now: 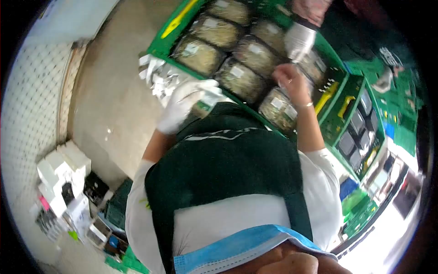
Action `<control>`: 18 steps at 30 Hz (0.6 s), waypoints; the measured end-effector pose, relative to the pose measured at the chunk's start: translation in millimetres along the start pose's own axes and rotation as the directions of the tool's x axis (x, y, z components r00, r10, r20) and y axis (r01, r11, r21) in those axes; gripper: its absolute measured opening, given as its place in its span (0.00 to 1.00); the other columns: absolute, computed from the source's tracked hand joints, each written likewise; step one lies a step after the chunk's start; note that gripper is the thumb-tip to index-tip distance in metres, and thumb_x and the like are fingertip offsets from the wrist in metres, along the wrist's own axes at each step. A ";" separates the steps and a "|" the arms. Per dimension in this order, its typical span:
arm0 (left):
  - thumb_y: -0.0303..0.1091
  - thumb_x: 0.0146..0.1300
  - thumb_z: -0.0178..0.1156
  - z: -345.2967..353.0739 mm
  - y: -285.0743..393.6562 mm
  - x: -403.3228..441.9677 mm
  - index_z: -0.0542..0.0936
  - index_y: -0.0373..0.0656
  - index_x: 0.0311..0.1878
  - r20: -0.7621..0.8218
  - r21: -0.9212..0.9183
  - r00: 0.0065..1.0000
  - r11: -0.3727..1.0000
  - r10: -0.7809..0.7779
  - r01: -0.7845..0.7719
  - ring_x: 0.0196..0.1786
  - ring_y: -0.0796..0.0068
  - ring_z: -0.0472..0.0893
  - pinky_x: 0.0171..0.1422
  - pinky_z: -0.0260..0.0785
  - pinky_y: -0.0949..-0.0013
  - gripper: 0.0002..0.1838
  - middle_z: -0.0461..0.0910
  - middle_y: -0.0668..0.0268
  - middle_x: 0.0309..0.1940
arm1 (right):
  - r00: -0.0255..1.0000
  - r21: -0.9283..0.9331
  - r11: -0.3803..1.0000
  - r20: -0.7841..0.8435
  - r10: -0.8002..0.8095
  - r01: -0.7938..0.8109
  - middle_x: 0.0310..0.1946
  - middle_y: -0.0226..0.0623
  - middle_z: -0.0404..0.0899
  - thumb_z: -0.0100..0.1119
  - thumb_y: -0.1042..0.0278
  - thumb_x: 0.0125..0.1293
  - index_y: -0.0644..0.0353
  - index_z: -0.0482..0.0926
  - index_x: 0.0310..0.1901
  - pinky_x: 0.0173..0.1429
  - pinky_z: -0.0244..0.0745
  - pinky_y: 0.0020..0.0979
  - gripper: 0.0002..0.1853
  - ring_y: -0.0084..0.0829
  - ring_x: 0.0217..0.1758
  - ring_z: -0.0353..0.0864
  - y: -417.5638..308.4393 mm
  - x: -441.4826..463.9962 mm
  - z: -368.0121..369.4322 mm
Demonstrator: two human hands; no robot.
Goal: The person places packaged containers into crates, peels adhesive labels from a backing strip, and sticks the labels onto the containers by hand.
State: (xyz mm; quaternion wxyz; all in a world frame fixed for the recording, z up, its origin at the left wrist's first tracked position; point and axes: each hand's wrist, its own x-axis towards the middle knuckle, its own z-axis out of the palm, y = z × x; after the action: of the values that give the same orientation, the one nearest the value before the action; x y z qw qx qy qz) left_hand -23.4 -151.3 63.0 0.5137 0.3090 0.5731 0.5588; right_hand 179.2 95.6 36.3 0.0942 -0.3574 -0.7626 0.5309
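My left hand (185, 102), in a white glove, is closed on a piece of label strip (204, 108) with green and white print. Crumpled white backing paper (160, 81) hangs beside it, at the edge of a green crate (157, 48). Inside the crate lie several dark trays of pale, shredded-looking food under clear film, such as one pack (242, 80) bearing a white label. My bare right hand (294, 82) is over the packs on the right, its fingers curled together and slightly blurred. Whatever they pinch is too small to make out. Below it sits a pack (278, 108) with two labels.
Across the crate, another person's white-gloved hand (300, 42) reaches in close to my right hand. A second green crate (353, 123) with dark trays stands at the right. White boxes (64, 166) and other crates lie on the floor at lower left.
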 end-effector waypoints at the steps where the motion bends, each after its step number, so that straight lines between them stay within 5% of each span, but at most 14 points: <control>1: 0.27 0.60 0.48 3.1 7.9 1.4 0.75 0.33 0.44 -0.012 0.117 0.999 0.993 0.031 -0.029 0.44 0.76 0.74 0.51 0.64 0.75 0.12 0.77 0.62 0.40 | 0.952 0.108 0.993 0.296 -0.075 0.044 0.36 0.37 0.78 0.63 0.59 0.51 0.63 0.72 0.45 0.46 0.70 0.29 0.22 0.28 0.39 0.76 -15.0 -4.8 30.1; 3: 0.31 0.59 0.53 1.3 10.6 -0.4 0.77 0.35 0.40 -0.058 0.162 0.990 0.977 -0.132 0.140 0.36 0.79 0.74 0.43 0.66 0.76 0.10 0.78 0.66 0.32 | 0.821 0.169 0.955 0.487 -0.297 0.244 0.41 0.39 0.75 0.67 0.57 0.47 0.64 0.68 0.49 0.49 0.68 0.28 0.30 0.30 0.44 0.74 -45.7 -7.5 84.4; 7: 0.35 0.53 0.61 -20.3 11.5 -8.5 0.78 0.37 0.35 -0.110 0.129 0.976 0.971 -0.190 0.203 0.32 0.81 0.74 0.37 0.66 0.77 0.11 0.78 0.68 0.28 | 0.787 0.162 0.985 0.615 -0.051 -0.063 0.28 0.38 0.78 0.63 0.64 0.50 0.63 0.76 0.34 0.40 0.72 0.28 0.13 0.28 0.33 0.78 -74.3 8.8 128.8; 9: 0.34 0.52 0.62 -37.5 -11.9 -16.6 0.78 0.37 0.33 -0.220 0.163 0.973 0.980 -0.076 0.113 0.32 0.82 0.74 0.36 0.66 0.78 0.10 0.78 0.68 0.28 | 0.899 -0.058 0.955 0.358 -0.253 0.292 0.24 0.39 0.78 0.59 0.65 0.51 0.61 0.77 0.30 0.36 0.72 0.28 0.09 0.26 0.28 0.78 -81.3 40.2 123.0; 10: 0.31 0.51 0.61 -52.2 -3.3 -24.5 0.78 0.36 0.33 -0.198 0.083 0.973 0.987 -0.122 0.140 0.31 0.83 0.74 0.35 0.66 0.77 0.09 0.78 0.68 0.27 | 0.927 -0.115 0.967 0.331 -0.178 0.227 0.26 0.41 0.78 0.58 0.64 0.52 0.61 0.77 0.32 0.37 0.72 0.29 0.09 0.29 0.30 0.78 -79.2 70.6 113.7; 11: 0.28 0.51 0.59 -67.5 -21.2 -34.9 0.78 0.35 0.33 -0.332 0.165 0.943 0.984 -0.008 0.066 0.29 0.83 0.75 0.34 0.66 0.79 0.07 0.78 0.67 0.26 | 0.948 -0.170 0.972 0.299 -0.106 0.162 0.28 0.42 0.78 0.57 0.63 0.53 0.60 0.77 0.33 0.38 0.72 0.31 0.10 0.33 0.32 0.79 -73.1 103.0 109.3; 13: 0.28 0.51 0.59 -93.2 -20.8 -60.2 0.78 0.34 0.34 -0.448 -0.167 0.849 0.959 -0.281 0.230 0.27 0.83 0.75 0.32 0.66 0.80 0.08 0.78 0.66 0.27 | 0.953 -0.357 0.886 0.173 -0.247 0.295 0.32 0.45 0.78 0.56 0.60 0.53 0.60 0.74 0.38 0.41 0.72 0.35 0.15 0.43 0.36 0.77 -54.7 135.8 128.6; 14: 0.28 0.51 0.59 -105.2 -24.4 -71.2 0.78 0.34 0.34 -0.452 -0.170 0.845 0.957 -0.287 0.235 0.27 0.83 0.75 0.32 0.66 0.80 0.08 0.78 0.66 0.27 | 0.953 -0.442 0.859 0.262 -0.151 0.257 0.37 0.49 0.76 0.54 0.58 0.53 0.61 0.70 0.43 0.43 0.71 0.39 0.19 0.48 0.40 0.75 -44.4 141.9 146.9; 15: 0.28 0.52 0.58 -115.7 -30.8 -81.4 0.77 0.34 0.34 -0.471 -0.189 0.804 0.932 -0.362 0.309 0.27 0.82 0.75 0.32 0.67 0.80 0.08 0.78 0.66 0.27 | 0.953 -0.559 0.813 0.301 0.016 0.162 0.40 0.52 0.74 0.50 0.59 0.55 0.62 0.68 0.43 0.44 0.71 0.41 0.18 0.49 0.41 0.75 -29.1 148.9 172.4; 18: 0.28 0.52 0.57 -118.6 -31.1 -87.0 0.77 0.33 0.35 -0.521 -0.230 0.742 0.906 -0.422 0.355 0.27 0.82 0.76 0.32 0.67 0.80 0.09 0.78 0.65 0.29 | 0.967 -0.678 0.710 0.253 -0.021 0.193 0.38 0.49 0.73 0.49 0.60 0.56 0.61 0.67 0.41 0.42 0.72 0.41 0.15 0.48 0.39 0.76 38.3 155.6 231.5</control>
State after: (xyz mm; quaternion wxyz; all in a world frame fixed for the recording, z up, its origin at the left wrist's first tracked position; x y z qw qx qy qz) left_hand -102.8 -276.0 36.4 0.4452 -0.0248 0.7162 0.5368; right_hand -37.9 31.0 -130.9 -0.1040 -0.2585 -0.9312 0.2351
